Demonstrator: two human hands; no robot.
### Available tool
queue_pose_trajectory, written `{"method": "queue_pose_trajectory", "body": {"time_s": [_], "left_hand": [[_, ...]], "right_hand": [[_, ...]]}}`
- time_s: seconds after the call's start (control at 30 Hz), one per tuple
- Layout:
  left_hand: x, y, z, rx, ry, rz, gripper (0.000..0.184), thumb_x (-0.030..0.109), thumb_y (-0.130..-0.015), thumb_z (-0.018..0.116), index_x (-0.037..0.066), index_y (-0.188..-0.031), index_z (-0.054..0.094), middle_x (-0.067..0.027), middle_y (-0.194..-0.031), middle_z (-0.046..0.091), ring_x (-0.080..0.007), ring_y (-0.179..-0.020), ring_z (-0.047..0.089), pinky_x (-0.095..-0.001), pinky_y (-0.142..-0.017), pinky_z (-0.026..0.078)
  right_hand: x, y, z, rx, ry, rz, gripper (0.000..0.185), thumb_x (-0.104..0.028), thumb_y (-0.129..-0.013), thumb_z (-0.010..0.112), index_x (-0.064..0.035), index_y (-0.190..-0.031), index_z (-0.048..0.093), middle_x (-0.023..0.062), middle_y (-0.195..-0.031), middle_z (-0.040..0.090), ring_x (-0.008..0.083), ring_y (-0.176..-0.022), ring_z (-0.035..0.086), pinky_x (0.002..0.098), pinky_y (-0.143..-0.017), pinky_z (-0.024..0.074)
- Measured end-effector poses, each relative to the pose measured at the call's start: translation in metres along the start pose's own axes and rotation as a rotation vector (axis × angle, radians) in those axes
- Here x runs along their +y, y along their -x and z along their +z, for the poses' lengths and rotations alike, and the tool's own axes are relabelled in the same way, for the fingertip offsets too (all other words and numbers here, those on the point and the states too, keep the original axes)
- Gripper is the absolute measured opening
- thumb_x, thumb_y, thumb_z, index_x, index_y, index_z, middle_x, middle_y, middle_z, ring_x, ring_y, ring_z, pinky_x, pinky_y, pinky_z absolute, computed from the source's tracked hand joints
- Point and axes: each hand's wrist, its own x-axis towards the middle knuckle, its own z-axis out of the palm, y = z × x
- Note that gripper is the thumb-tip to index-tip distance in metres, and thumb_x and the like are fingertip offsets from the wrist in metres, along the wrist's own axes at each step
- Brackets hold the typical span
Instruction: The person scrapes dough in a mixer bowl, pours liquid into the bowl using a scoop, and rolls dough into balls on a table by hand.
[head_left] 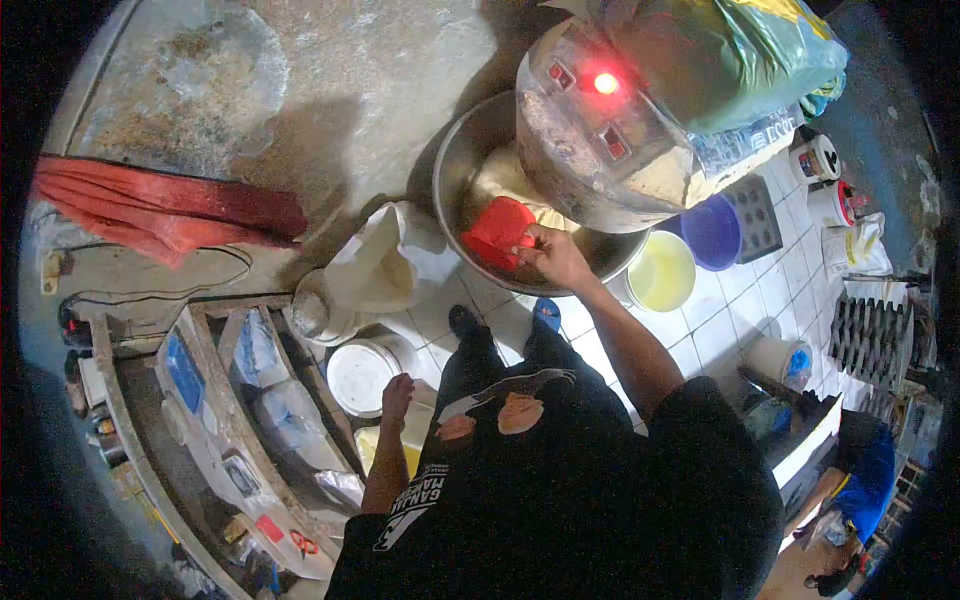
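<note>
My right hand (556,256) is closed on a red scoop (499,230) over a large metal bowl (455,190). Pale dough (508,180) lies in the bowl, under the head of a mixing machine (590,130) with a lit red lamp. Near my left side, my left hand (398,390) hangs beside a white lidded bucket (363,378); its fingers are curled, and whether they hold anything is too small to tell. An open white sack (380,265) stands left of the bowl.
A bucket of yellowish liquid (661,272) and a purple tub (711,232) stand right of the bowl. Wooden shelving (215,420) is at the left, below a red cloth (165,208). Another person in blue (865,475) is at the lower right.
</note>
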Motion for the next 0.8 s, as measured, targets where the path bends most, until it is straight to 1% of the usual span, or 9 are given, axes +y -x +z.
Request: {"method": "queue_pose_trajectory", "body": {"time_s": [0.13,0.23,0.33,0.4,0.43,0.5,0.63,0.7,0.8], "left_hand": [[-0.004,0.014,0.013,0.033,-0.025,0.023,0.045,0.038,-0.102,0.064,0.004,-0.131,0.065,-0.0045,-0.105,0.070,-0.0153,-0.093,0.066,-0.0312,-0.078,0.050],[-0.011,0.024,0.021,0.046,-0.211,0.038,0.044,0.037,-0.101,0.065,0.005,-0.131,0.065,-0.0040,-0.107,0.071,-0.0151,-0.094,0.066,-0.0320,-0.078,0.051],[-0.047,0.024,0.021,0.042,0.027,0.007,0.044,0.035,-0.099,0.066,0.006,-0.132,0.065,-0.0046,-0.107,0.071,-0.0150,-0.096,0.066,-0.0316,-0.077,0.051],[-0.069,0.022,0.021,-0.061,0.296,0.035,0.043,0.034,-0.098,0.066,0.007,-0.131,0.065,-0.0052,-0.105,0.071,-0.0151,-0.094,0.067,-0.0309,-0.075,0.051],[-0.074,0.025,0.025,-0.057,0.299,0.035,0.043,0.034,-0.098,0.066,0.007,-0.131,0.065,-0.0052,-0.105,0.071,-0.0151,-0.094,0.067,-0.0309,-0.075,0.051],[-0.074,0.039,0.040,0.044,0.010,0.112,0.040,0.032,-0.100,0.065,0.007,-0.131,0.066,-0.0053,-0.105,0.071,-0.0150,-0.092,0.067,-0.0309,-0.072,0.051],[-0.081,0.050,0.057,0.050,0.141,0.043,0.037,0.030,-0.102,0.063,0.006,-0.129,0.066,-0.0055,-0.106,0.071,-0.0153,-0.092,0.068,-0.0315,-0.072,0.051],[-0.072,0.061,0.069,0.106,-0.036,0.029,0.038,0.031,-0.102,0.062,0.005,-0.130,0.065,-0.0060,-0.106,0.072,-0.0164,-0.093,0.069,-0.0319,-0.073,0.052],[-0.069,0.067,0.080,0.144,-0.040,-0.004,0.041,0.033,-0.102,0.063,0.004,-0.131,0.065,-0.0065,-0.106,0.072,-0.0173,-0.093,0.068,-0.0318,-0.073,0.052]], "right_hand": [[-0.008,0.009,-0.009,-0.012,-0.002,-0.017,0.022,-0.022,-0.091,0.076,-0.0034,-0.099,0.069,0.0178,-0.081,0.070,0.0237,-0.075,0.069,0.0409,-0.073,0.0529],[0.014,0.007,-0.007,-0.029,-0.020,-0.082,0.025,-0.025,-0.091,0.075,-0.0031,-0.100,0.069,0.0173,-0.081,0.069,0.0227,-0.075,0.067,0.0412,-0.074,0.0525],[-0.002,0.015,-0.016,-0.043,-0.015,-0.122,0.026,-0.027,-0.092,0.074,-0.0030,-0.099,0.067,0.0164,-0.080,0.068,0.0220,-0.073,0.065,0.0406,-0.073,0.0516],[-0.007,0.018,-0.021,-0.056,-0.027,-0.123,0.026,-0.027,-0.092,0.074,-0.0031,-0.098,0.067,0.0159,-0.079,0.068,0.0219,-0.073,0.064,0.0401,-0.072,0.0512],[-0.008,0.019,-0.023,-0.062,-0.040,-0.118,0.026,-0.027,-0.092,0.074,-0.0032,-0.097,0.066,0.0155,-0.079,0.067,0.0219,-0.072,0.063,0.0395,-0.071,0.0508],[0.002,0.018,-0.023,-0.075,-0.035,-0.141,0.025,-0.027,-0.092,0.074,-0.0032,-0.097,0.066,0.0149,-0.079,0.068,0.0215,-0.073,0.063,0.0390,-0.071,0.0504],[0.026,0.010,-0.023,-0.112,-0.060,-0.162,0.025,-0.027,-0.093,0.073,-0.0034,-0.098,0.067,0.0135,-0.082,0.069,0.0201,-0.076,0.063,0.0377,-0.073,0.0507],[0.006,0.018,-0.034,-0.107,-0.052,-0.190,0.025,-0.027,-0.093,0.074,-0.0032,-0.099,0.067,0.0136,-0.084,0.069,0.0196,-0.076,0.063,0.0371,-0.074,0.0511],[-0.006,0.024,-0.043,-0.118,-0.029,-0.201,0.024,-0.024,-0.092,0.075,-0.0033,-0.102,0.068,0.0137,-0.087,0.071,0.0191,-0.079,0.064,0.0359,-0.076,0.0521]]}}
